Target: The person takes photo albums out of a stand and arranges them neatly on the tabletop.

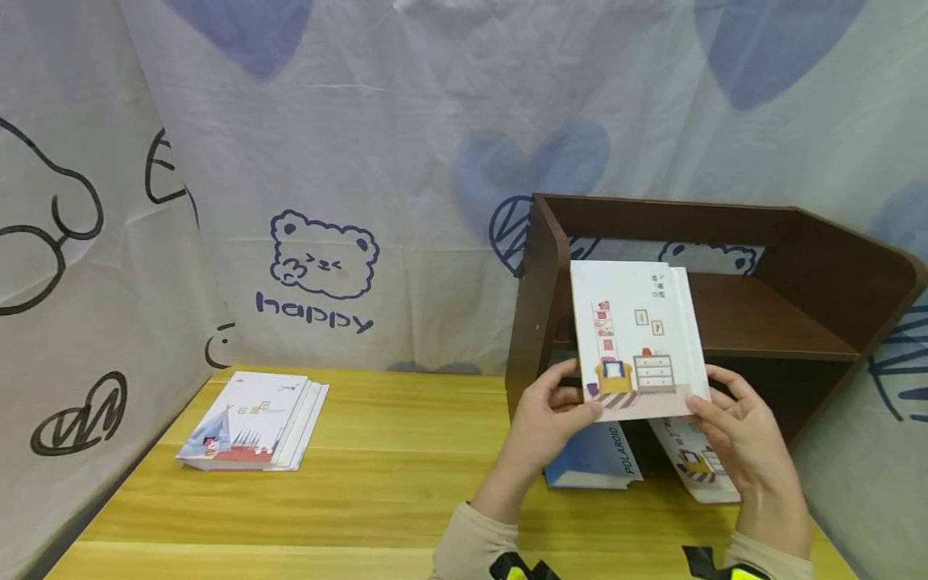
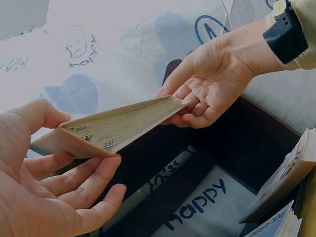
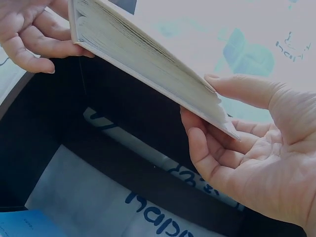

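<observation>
A white book [image 1: 631, 330] with a drawn armchair and dresser on its cover is held up in front of the brown shelf unit [image 1: 536, 282]. My left hand [image 1: 549, 411] grips its lower left corner, thumb on the cover and fingers behind. At the lower right corner my right hand [image 1: 747, 435] pinches it the same way. Both wrist views show the page edges of the book [image 2: 118, 123] between thumb and fingers of each hand. Below it, a blue book marked POLAROID [image 1: 590, 455] and another illustrated book [image 1: 699, 467] stand in the lower compartment, partly hidden by the hands.
Several white illustrated books [image 1: 250, 419] lie stacked at the left of the wooden table [image 1: 406, 451]. The shelf unit's middle board [image 1: 776, 318] lies behind the held book. Printed cloth [image 1: 406, 161] hangs behind and at the sides.
</observation>
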